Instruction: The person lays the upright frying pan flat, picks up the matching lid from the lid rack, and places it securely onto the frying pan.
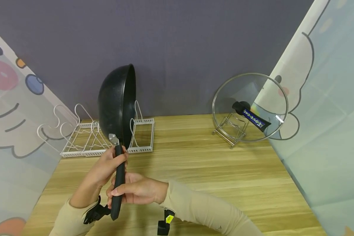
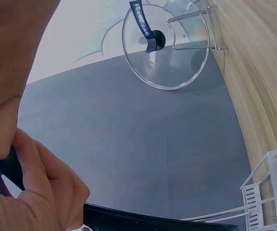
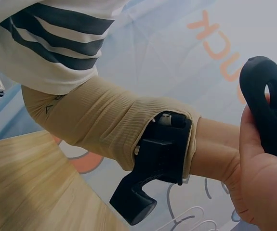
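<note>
A black wok (image 1: 113, 101) stands on its side over the white wire rack (image 1: 140, 150), its open face turned right and its long handle (image 1: 118, 196) pointing toward me. Close to the pan, my left hand (image 1: 106, 165) grips the upper part of the handle. Lower down, my right hand (image 1: 138, 188) holds the same handle with the thumb laid across it. In the left wrist view the wok's dark rim (image 2: 148, 220) shows below the fingers. The right wrist view shows the handle's looped end (image 3: 266, 101) beside the right hand (image 3: 268, 187). Whether the wok touches the rack is hidden.
At the back right, a glass lid (image 1: 250, 88) with a black knob handle leans in a small metal stand (image 1: 224, 136). White wire dividers (image 1: 88, 127) rise on the rack's left side. A grey wall (image 1: 177, 59) bounds the wooden table (image 1: 200, 164) behind; printed cloths hang at both sides.
</note>
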The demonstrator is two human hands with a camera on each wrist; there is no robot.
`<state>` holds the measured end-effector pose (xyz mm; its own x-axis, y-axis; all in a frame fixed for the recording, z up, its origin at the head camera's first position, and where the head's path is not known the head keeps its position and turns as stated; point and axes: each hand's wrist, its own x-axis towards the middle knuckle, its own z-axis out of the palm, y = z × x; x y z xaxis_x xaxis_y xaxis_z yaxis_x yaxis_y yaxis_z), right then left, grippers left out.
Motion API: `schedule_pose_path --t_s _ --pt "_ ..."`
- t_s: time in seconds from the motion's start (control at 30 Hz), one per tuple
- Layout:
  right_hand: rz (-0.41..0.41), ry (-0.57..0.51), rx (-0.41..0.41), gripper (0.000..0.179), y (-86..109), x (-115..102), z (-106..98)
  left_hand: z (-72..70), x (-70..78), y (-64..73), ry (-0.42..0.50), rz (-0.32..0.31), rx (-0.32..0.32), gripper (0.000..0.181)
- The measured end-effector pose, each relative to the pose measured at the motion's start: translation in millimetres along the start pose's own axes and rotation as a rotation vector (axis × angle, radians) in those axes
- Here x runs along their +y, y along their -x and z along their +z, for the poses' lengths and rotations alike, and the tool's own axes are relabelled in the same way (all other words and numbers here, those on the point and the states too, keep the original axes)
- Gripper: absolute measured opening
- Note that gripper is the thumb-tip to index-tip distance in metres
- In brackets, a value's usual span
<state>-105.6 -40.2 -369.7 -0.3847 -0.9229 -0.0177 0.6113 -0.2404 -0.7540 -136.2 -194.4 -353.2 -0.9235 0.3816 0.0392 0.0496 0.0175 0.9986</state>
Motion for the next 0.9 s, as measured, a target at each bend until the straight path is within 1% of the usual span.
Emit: schedule_pose_path --t_s 0.13,0.23,0.5,0.6,0.7,0.9 --pt "0.009 0.01 -0.004 0.028 2.2 2 -1 2.2 -0.5 0.0 -0.006 0.018 -0.005 0.005" --pt "0.005 0.011 -0.006 0.028 3.1 3 -3 3.9 -1.0 0.5 -0.019 0.024 0.005 0.008" --pt "-0.011 0.013 -0.023 0.028 6.7 5 -4 9.9 0.8 1.3 -0.066 -0.001 0.026 0.013" --pt "-0.006 0.017 -0.027 0.028 8.1 6 -5 12.2 1.5 1.6 -0.082 -0.015 0.051 0.014" --pt "-0.003 0.023 -0.03 0.028 9.8 7 -7 14.1 1.0 1.8 -0.097 -0.019 0.062 0.015" --pt "-0.004 0.042 -0.044 0.029 12.7 7 -12 16.7 -1.4 0.3 -0.101 0.015 0.055 0.015"
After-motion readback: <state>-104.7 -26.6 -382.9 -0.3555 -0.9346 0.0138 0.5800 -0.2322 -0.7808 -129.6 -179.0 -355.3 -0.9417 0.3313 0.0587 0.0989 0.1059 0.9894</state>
